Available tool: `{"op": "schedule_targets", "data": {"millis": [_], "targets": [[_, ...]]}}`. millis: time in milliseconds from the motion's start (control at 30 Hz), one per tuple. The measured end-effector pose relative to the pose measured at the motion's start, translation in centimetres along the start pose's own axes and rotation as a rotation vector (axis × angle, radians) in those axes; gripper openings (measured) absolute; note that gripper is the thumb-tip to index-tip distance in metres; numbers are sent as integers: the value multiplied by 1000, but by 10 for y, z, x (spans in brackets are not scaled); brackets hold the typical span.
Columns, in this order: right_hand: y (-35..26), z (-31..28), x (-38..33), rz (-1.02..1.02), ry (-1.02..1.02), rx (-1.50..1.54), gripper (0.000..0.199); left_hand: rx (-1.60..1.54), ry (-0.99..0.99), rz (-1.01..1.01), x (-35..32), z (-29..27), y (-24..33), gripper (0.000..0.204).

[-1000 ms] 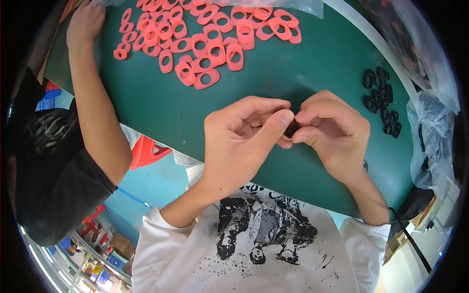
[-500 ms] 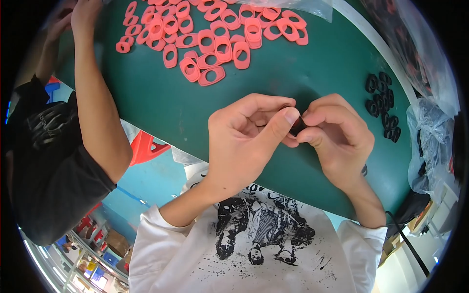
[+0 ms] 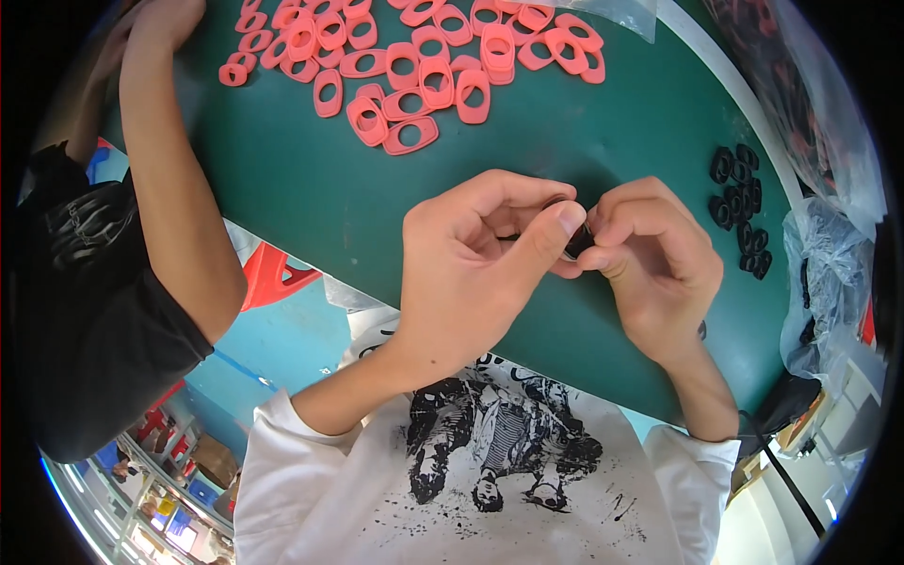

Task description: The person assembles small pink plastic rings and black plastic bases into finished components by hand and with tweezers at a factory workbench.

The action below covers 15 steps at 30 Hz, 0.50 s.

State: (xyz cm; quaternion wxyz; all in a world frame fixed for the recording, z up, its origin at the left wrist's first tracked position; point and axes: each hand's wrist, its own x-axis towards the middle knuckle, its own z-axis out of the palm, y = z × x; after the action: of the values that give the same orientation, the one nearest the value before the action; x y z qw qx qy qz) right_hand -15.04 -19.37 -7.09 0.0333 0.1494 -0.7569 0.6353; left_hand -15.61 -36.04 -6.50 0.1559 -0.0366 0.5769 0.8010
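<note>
Colours on and around the green bench

The bench point(image 3: 311, 188) was dark green with a pale strip along its far right edge. The oval rings point(image 3: 414, 66) heaped at its top were salmon pink; the smaller rings point(image 3: 741, 207) at the right were black, and so was the small part point(image 3: 577, 243) pinched between the fingers point(image 3: 565, 218) of both hands. The person's shirt point(image 3: 471, 471) was white with a black splattered print on the chest. The co-worker's sleeve point(image 3: 94, 311) on the left was black. Below the bench edge showed a red stool point(image 3: 273, 278) on a bright blue floor point(image 3: 282, 348). The bags point(image 3: 819, 282) at the right were clear and greyish.
</note>
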Motion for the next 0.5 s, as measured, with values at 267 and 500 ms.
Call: {"op": "schedule_targets", "data": {"millis": [267,500], "targets": [[-1,5,3,-68,62,-80,15,8,15,3,-2,-1,2,18],[1,10,2,-185,120,-201,15,-26,52,12,-3,3,0,19]]}}
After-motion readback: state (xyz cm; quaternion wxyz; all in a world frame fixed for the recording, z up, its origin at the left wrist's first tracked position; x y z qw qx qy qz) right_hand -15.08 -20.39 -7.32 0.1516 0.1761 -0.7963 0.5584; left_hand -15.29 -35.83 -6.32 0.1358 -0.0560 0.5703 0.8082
